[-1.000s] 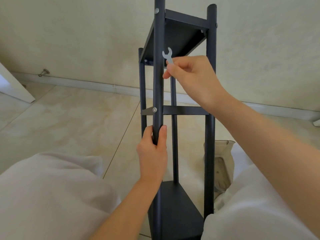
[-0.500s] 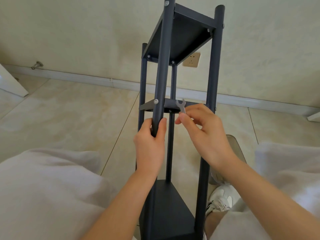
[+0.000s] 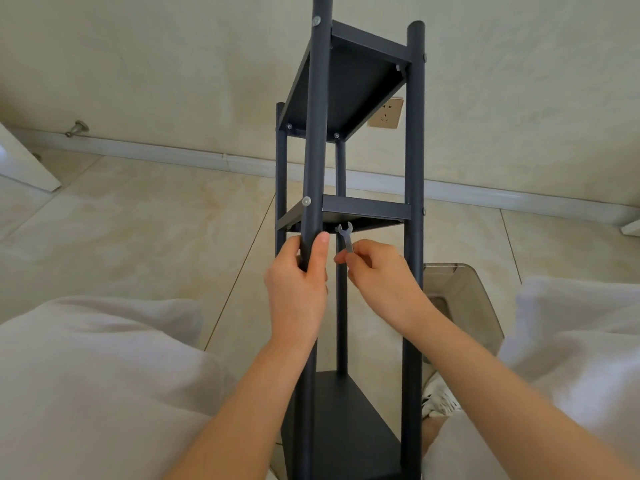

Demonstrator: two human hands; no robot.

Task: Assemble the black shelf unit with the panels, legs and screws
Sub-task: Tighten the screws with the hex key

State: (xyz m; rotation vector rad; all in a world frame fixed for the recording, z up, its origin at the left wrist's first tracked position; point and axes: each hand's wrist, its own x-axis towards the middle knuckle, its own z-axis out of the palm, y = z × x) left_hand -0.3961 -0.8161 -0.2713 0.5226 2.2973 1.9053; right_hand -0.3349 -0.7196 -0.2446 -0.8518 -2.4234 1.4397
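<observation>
The black shelf unit (image 3: 414, 174) stands between my knees, with three panels fixed to its round legs. My left hand (image 3: 298, 289) grips the near left leg (image 3: 317, 133) just below the middle panel (image 3: 363, 207). My right hand (image 3: 384, 277) pinches a small silver wrench (image 3: 347, 238), whose open jaw points up at a screw under the middle panel's rear edge. The top panel (image 3: 346, 84) shows screws at its corners. The bottom panel (image 3: 343, 420) lies low between my legs.
A clear grey plastic container (image 3: 460, 299) sits on the tiled floor right of the shelf, beside a white shoe (image 3: 438, 400). My knees in white cloth fill both lower corners. A wall socket (image 3: 386, 114) and a doorstop (image 3: 78, 128) are on the wall behind.
My right hand came down with the wrench from the top panel to beneath the middle panel, then moved closer to its screw. My left hand kept its grip on the leg.
</observation>
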